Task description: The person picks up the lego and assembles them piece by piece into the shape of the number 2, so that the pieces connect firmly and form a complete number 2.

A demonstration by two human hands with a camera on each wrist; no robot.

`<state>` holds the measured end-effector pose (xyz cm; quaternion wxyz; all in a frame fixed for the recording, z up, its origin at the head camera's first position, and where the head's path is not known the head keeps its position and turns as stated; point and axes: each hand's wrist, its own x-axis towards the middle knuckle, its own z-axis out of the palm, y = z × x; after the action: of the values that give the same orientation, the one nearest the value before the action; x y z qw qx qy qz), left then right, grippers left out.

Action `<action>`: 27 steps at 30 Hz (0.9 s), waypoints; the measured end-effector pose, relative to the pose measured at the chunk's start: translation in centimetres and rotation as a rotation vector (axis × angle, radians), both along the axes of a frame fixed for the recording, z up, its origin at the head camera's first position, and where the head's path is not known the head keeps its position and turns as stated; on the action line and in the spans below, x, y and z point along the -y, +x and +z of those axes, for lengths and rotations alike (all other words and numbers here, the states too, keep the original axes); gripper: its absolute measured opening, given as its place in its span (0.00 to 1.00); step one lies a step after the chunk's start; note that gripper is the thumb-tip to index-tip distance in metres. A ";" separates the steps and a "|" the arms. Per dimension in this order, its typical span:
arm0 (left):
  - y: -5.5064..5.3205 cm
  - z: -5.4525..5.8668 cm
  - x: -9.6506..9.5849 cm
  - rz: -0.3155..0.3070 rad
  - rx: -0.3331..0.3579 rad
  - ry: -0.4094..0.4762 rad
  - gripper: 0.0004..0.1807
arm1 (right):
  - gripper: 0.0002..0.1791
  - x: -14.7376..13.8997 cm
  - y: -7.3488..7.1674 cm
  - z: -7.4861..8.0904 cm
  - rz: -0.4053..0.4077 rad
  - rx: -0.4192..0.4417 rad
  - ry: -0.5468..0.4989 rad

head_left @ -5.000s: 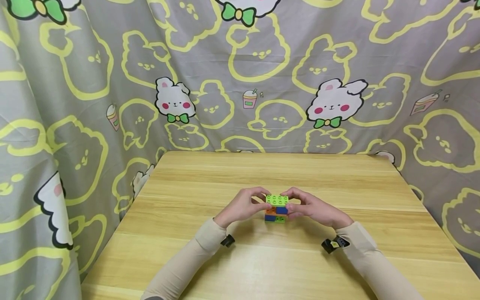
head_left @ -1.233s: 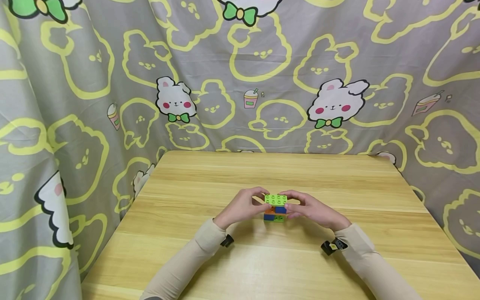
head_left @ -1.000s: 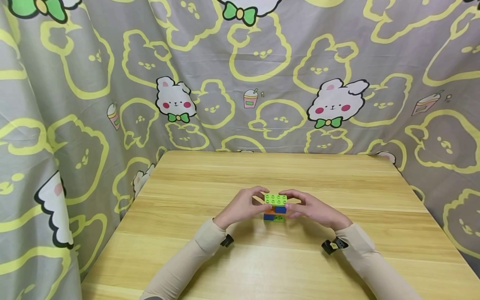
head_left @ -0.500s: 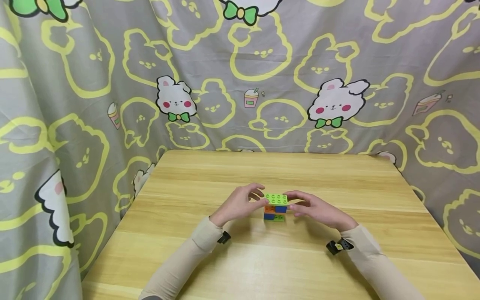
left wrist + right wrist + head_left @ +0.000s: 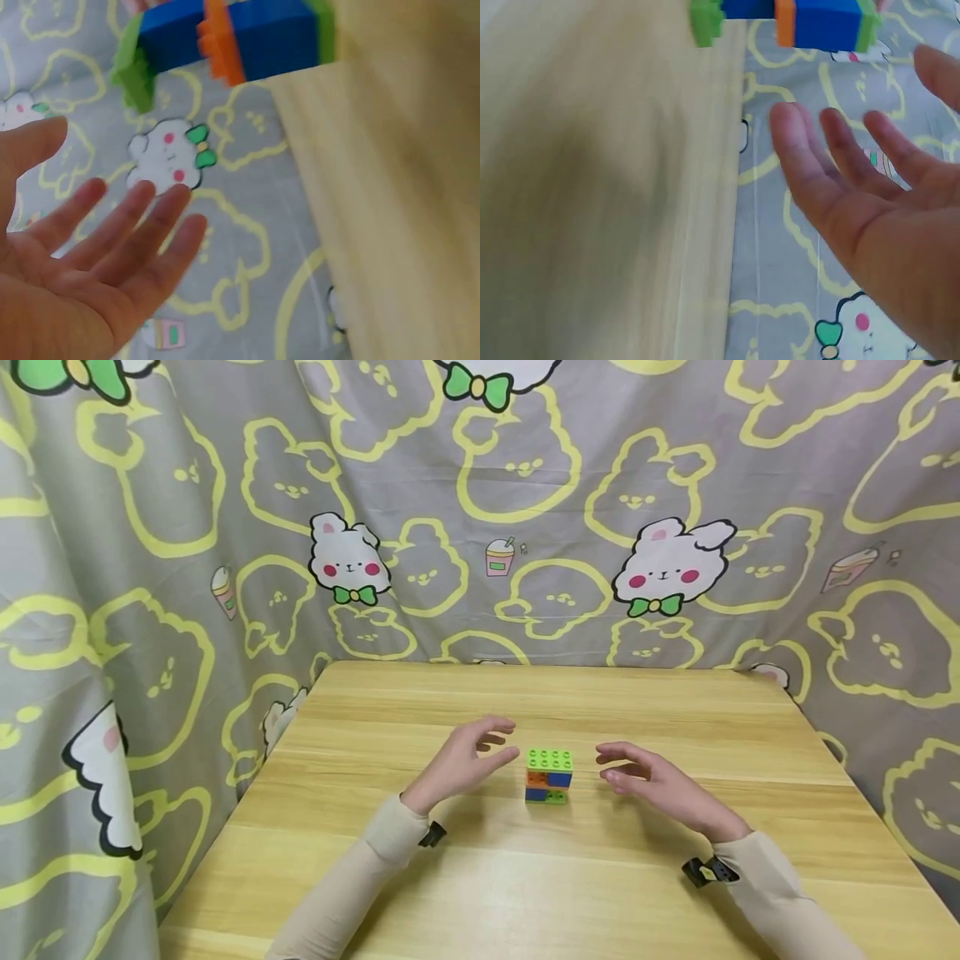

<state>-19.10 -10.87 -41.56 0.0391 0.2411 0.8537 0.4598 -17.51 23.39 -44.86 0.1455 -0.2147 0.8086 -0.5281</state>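
A small tower of toy building blocks (image 5: 548, 777) stands upright on the table. Its top is a lime green plate (image 5: 550, 759) with studs. Beneath that sit a blue block (image 5: 559, 779), an orange plate (image 5: 535, 779), another blue block (image 5: 536, 794) and a green base plate (image 5: 556, 797). To the left of the tower, my left hand (image 5: 463, 762) hangs apart from it with fingers spread. My right hand (image 5: 660, 783) is off to the right, fingers loosely bent and holding nothing. Both wrist views show the tower beyond relaxed fingers, with its upper edge cut off.
The wooden table (image 5: 420, 710) reaches back to a grey curtain (image 5: 420, 460) printed with yellow outlines and white rabbits. More curtain hangs along the left and right sides. A black strap device (image 5: 708, 871) is on the right wrist, and another (image 5: 432, 834) on the left.
Both hands held the top of the tower until about a second ago. They have let go and drawn apart, one to each side. The tower stays in place.
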 end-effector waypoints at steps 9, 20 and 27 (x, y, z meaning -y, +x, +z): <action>0.3 -2.6 -1.0 -0.116 0.025 0.056 0.32 | 0.27 2.0 0.6 -0.4 -0.049 -0.179 0.022; 0.8 -3.6 -1.9 -0.166 0.072 -0.007 0.30 | 0.20 4.1 1.2 -1.6 -0.063 -0.171 -0.055; 0.8 -3.8 -2.2 -0.159 0.058 -0.012 0.25 | 0.16 4.8 1.3 -1.9 -0.077 -0.160 -0.061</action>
<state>-18.32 -8.68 -45.36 0.1016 0.2943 0.8331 0.4571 -16.20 18.60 -46.78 0.0534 -0.2294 0.8087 -0.5390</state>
